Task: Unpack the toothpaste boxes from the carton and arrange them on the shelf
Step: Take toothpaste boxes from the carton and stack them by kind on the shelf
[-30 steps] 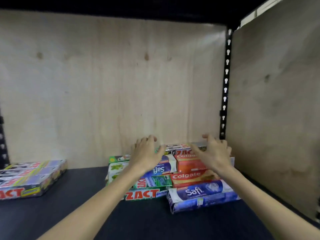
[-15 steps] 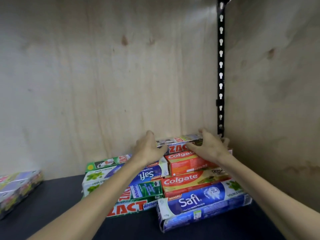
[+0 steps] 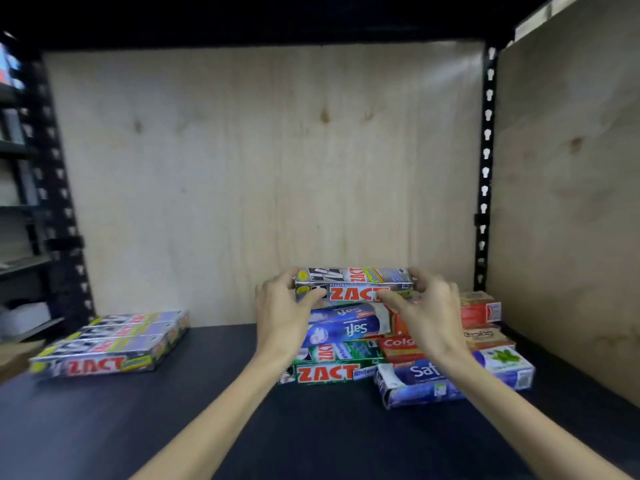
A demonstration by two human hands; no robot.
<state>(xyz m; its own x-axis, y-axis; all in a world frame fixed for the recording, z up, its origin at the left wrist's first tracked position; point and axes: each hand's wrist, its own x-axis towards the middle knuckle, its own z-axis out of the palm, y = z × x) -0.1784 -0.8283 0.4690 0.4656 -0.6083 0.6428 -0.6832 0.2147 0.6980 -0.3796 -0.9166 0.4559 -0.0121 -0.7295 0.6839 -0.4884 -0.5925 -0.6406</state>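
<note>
While both hands clasp it by its ends, the silver ZACT box [image 3: 353, 285] sits above the mixed toothpaste pile [image 3: 398, 348] at 4 o'clock on the dark shelf [image 3: 138, 427]; left hand [image 3: 282, 313] and right hand [image 3: 427, 313] curl around it. Three more ZACT boxes [image 3: 110, 344] lie flat at 9 o'clock.

Plywood back panel [image 3: 242, 174], plywood side panel [image 3: 568, 209], black perforated uprights [image 3: 486, 161], neighbouring dark shelving [image 3: 17, 202] at left.
</note>
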